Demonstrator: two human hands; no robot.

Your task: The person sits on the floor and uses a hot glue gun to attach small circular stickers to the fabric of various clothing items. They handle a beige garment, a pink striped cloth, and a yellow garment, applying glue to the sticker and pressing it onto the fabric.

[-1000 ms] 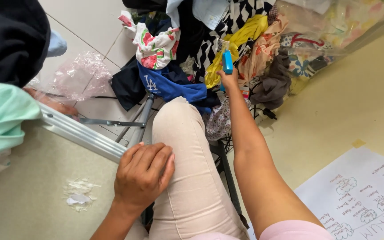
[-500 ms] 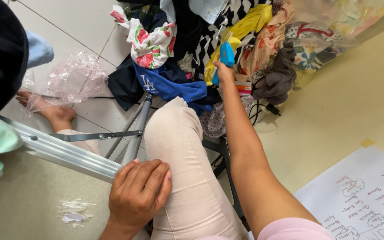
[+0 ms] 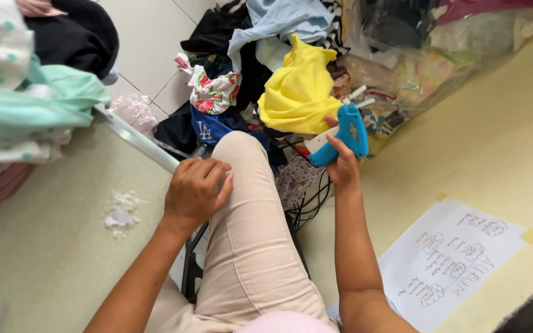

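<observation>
Right hand (image 3: 343, 168) holds blue tagging gun (image 3: 343, 132) upright, nose toward yellow garment (image 3: 297, 89).

I see my left hand (image 3: 195, 188) resting on my knee (image 3: 239, 148) at centre; my right hand (image 3: 342, 163) holds the tagging gun (image 3: 343, 132) just right, garment (image 3: 297, 89) above, paper (image 3: 448, 262) lower right.
</observation>
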